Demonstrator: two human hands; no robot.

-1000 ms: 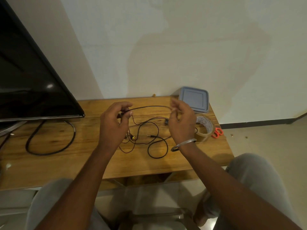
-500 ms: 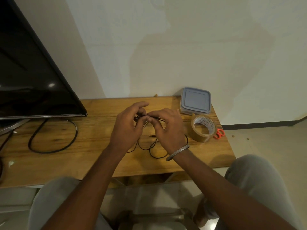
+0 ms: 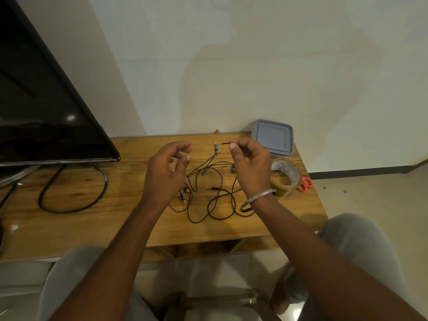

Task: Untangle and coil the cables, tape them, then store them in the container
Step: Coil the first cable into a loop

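A single wide-angle view from the person's head looks forward and down, close over the wooden surface [image 3: 97, 218]. It takes in both forearms, the knees below, the pale wall beyond, with edges bowed outward.

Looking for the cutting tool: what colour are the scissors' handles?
Orange-red, on the scissors beside the tape roll, head view.

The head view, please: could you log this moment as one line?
phase: untangling | right hand: pinching thin black cable | left hand: open, empty | container: lidded | tape roll: untouched
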